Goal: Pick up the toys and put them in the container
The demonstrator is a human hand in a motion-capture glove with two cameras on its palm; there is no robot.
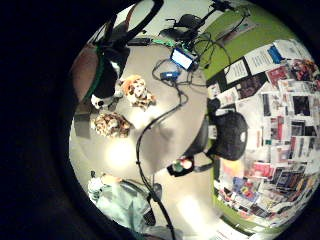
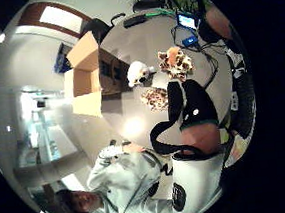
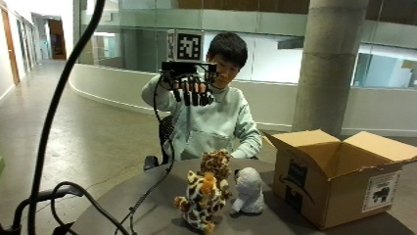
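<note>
My black-gloved right hand hangs raised, grip empty with fingers relaxed, since the three plush toys stand uncollected at nine o'clock of the open brown cardboard box on the round grey counter.

Dim indoor light; glare on the table.

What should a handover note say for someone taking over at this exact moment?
Right hand: raised in front of the person, well above the table, fingers straight, nothing in its grip.
Toys: three soft toys stand together on the round table, a spotted one in front, a leopard-patterned one behind, a white one nearest the box.
Cardboard box: open, on the table beside the toys.
Done: none packed, as far as visible.
Left: all three into the box.
</note>
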